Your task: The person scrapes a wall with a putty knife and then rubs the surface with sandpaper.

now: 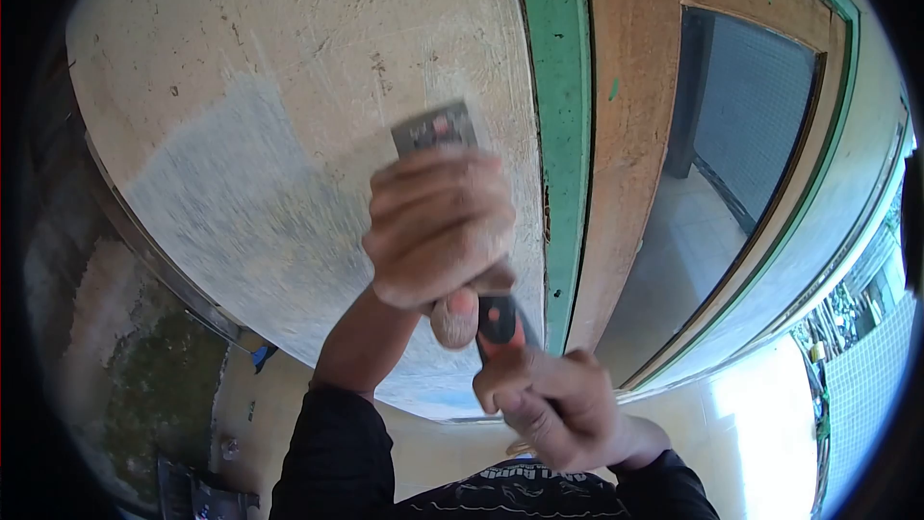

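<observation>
A paint scraper (435, 127) with a wide metal blade and a black-and-red handle is held up against the wall, its blade edge pointing up. My left hand (443, 221) is closed around the scraper just below the blade, its fingers folded over the front. Lower down, my right hand (553, 404) grips the end of the handle. The beige wall (289, 10) carries a paler, bluish-white scraped patch (236, 173) to the left of and below the blade. Both hands look slightly blurred.
Close on the right stands a green door frame (560, 116) beside a wooden door (630, 87) with a glass pane (751, 87). Tiled floor (279, 414) lies below, with mossy ground (164, 385) at the left. A dark object (207, 491) sits at the lower left.
</observation>
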The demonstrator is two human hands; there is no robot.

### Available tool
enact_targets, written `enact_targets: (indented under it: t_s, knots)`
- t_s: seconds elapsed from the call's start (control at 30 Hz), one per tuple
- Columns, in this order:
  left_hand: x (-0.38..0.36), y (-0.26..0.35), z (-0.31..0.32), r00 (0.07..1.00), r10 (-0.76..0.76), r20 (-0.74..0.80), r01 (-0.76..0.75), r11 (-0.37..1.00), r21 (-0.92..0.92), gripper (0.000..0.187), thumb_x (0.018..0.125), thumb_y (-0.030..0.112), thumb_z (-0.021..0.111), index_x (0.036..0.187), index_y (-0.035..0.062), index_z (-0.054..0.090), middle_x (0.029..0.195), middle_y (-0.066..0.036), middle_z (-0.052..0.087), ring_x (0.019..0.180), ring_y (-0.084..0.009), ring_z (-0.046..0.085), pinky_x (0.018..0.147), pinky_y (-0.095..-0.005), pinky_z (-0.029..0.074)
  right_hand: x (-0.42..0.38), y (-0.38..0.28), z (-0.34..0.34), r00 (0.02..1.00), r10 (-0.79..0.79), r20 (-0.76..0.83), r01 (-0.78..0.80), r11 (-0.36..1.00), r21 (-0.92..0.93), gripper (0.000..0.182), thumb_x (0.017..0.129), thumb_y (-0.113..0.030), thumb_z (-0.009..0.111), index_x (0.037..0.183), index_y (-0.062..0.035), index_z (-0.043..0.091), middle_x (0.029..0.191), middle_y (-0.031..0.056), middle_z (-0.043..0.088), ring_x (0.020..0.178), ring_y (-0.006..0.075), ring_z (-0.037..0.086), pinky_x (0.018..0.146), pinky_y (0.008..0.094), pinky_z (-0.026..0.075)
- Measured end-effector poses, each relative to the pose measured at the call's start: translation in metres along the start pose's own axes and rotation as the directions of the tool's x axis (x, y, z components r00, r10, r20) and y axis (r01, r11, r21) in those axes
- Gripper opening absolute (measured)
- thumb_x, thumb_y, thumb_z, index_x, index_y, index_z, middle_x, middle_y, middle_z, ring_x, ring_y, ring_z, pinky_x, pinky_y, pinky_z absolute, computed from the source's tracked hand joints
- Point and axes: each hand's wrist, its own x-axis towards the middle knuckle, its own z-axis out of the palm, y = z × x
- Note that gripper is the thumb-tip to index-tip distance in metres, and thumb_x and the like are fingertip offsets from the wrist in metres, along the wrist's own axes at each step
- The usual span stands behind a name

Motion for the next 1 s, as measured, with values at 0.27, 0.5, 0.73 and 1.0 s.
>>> enact_targets:
  t_s: [0.27,0.5,0.73,1.0]
  knots:
    - [0.002,-0.003,-0.002,0.999,0.031,-0.02,-0.03,0.999,0.029,0.05,0.092,0.035,0.035,0.059,0.0004,0.049,0.051,-0.01,0.051,0.048,-0.0233,0.058,0.061,-0.0424,0.054,0.006,0.008,0.003,0.999,-0.03,0.043,0.028,0.999,0.033,0.011,0.093,-0.007,0.046,0.089,-0.003,0.055,0.071,0.0035,0.055,0.052,0.0118,0.053,0.052,0.023,0.041]
    - [-0.004,0.005,-0.005,0.999,-0.036,-0.036,0.036,0.999,-0.005,0.047,0.091,0.034,0.038,0.061,-0.0001,0.05,0.051,-0.009,0.051,0.048,-0.0235,0.058,0.061,-0.0429,0.054,0.005,0.011,0.004,0.999,-0.049,0.01,0.048,0.997,0.066,0.007,0.091,-0.006,0.047,0.092,-0.0033,0.054,0.064,0.0065,0.053,0.05,0.0199,0.054,0.05,0.0265,0.041]
    - [-0.009,0.009,-0.006,1.0,-0.002,-0.03,0.001,0.999,-0.034,0.044,0.088,0.03,0.038,0.058,-0.0004,0.049,0.05,-0.011,0.05,0.046,-0.0238,0.056,0.057,-0.0418,0.053,-0.003,0.013,0.014,1.0,0.0,0.03,-0.002,0.999,0.05,0.007,0.091,-0.006,0.047,0.092,-0.0035,0.053,0.066,0.007,0.054,0.053,0.0183,0.056,0.051,0.0266,0.042]
    - [0.003,-0.013,-0.009,0.998,0.064,-0.025,-0.066,0.993,-0.093,0.045,0.085,0.03,0.035,0.057,-0.0008,0.05,0.049,-0.01,0.05,0.044,-0.0231,0.055,0.056,-0.0429,0.052,0.017,0.016,0.008,0.997,-0.075,0.022,0.075,0.996,-0.041,0.007,0.089,-0.005,0.051,0.096,-0.0043,0.052,0.061,0.0091,0.051,0.05,0.0247,0.058,0.046,0.0308,0.042]
